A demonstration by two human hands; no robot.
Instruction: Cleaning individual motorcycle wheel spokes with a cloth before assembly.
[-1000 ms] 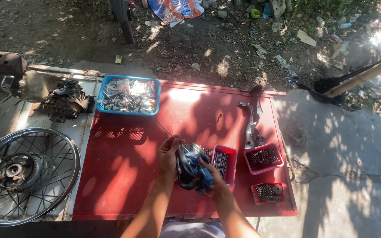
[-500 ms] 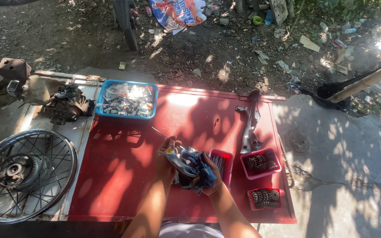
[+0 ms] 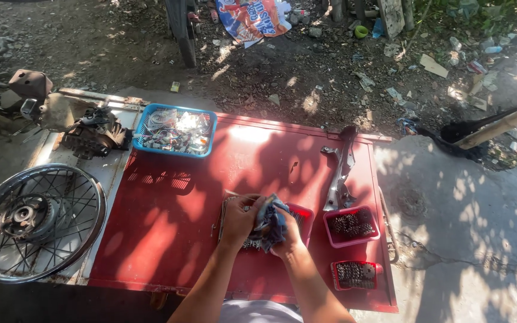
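Left of the fingers, a spoked wheel point(image 3: 34, 222) is laid beside the red panel point(image 3: 169, 239), with a blue basket point(image 3: 175, 131) of parts set farther away. The left hand point(image 3: 242, 219) and right hand point(image 3: 285, 239) are closed around a crumpled blue cloth point(image 3: 270, 222), the fingers curled into it, above a metal part that is mostly hidden. To the right of the fingers, two small red trays point(image 3: 352, 226) of dark metal pieces are placed below a long metal bracket point(image 3: 341, 170).

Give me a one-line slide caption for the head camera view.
Both hands, left hand and right hand, grip a crumpled cloth over a red panel beside a spoked wheel.
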